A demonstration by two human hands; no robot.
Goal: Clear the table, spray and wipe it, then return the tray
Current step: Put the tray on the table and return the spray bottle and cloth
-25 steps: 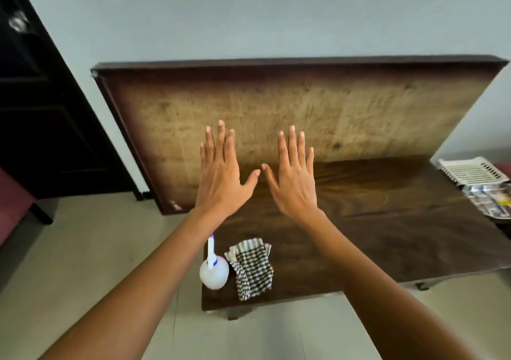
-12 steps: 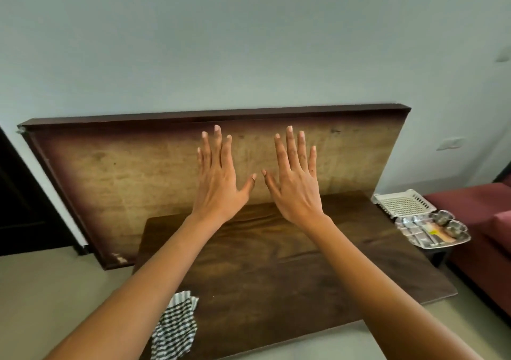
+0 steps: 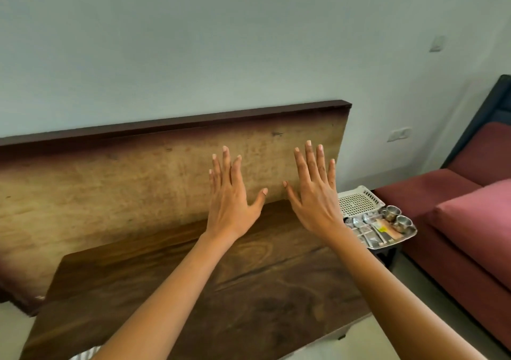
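While right hand (image 3: 315, 204) hovers spread, tray (image 3: 401, 239) lies near, rightward.

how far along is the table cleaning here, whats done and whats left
Done: the table looks cleared; the steel tray of cups and spoons sits off it to the right. In hand: nothing; the left hand and right hand hover open above the wood. Left: no wetness shows, so spraying and wiping probably remain, then returning the tray.
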